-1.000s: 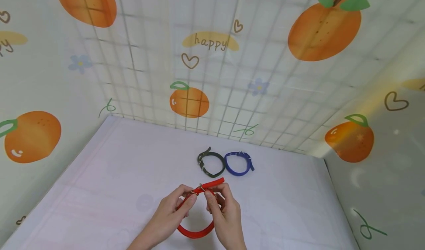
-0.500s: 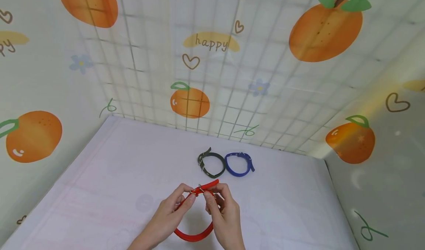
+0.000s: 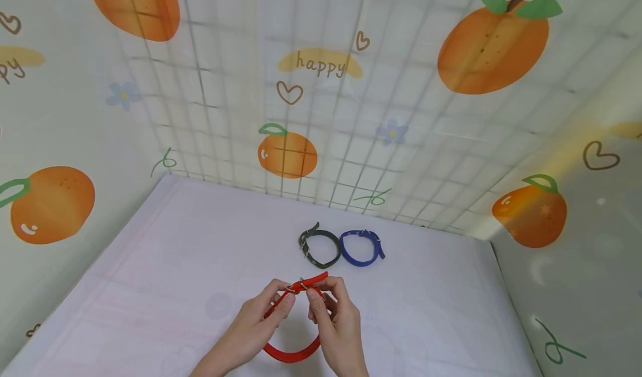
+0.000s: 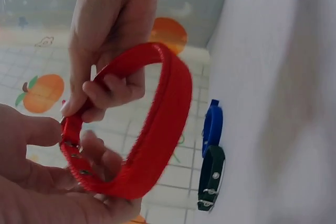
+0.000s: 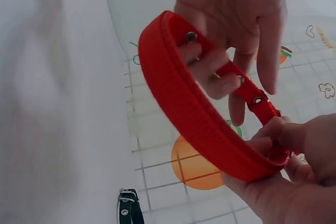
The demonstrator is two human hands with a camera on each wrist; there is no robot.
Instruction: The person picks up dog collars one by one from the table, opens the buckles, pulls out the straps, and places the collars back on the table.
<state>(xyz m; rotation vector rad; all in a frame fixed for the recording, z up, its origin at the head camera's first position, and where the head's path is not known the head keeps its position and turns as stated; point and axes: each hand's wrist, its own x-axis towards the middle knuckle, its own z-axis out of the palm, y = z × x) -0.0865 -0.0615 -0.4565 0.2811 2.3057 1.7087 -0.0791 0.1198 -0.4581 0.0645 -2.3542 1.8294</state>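
Note:
A red collar [image 3: 292, 357] forms a loop held above the table between both hands, with metal eyelets [image 5: 258, 100] along its strap. My left hand [image 3: 256, 321] pinches it by the metal buckle [image 3: 302, 283], thumb and index finger on the band. Just to the right of the buckle, my right hand [image 3: 338, 324] pinches the strap; its free end [image 3: 318, 279] sticks out toward the upper right. In the left wrist view, the fingers of both hands reach around and inside the loop. Fingers partly cover the buckle, so how far the strap is threaded is hard to tell.
A dark green collar [image 3: 321, 249] and a blue collar [image 3: 360, 249] lie side by side on the white tabletop [image 3: 200, 243], beyond the hands. Fruit-printed sheeting over a wire grid [image 3: 341, 160] stands behind the table, with printed walls at both sides.
The red collar's free end has drawn back to the left and sticks out less past the buckle. Its loop has shifted slightly left. Both hands keep nearly the same place and grip.

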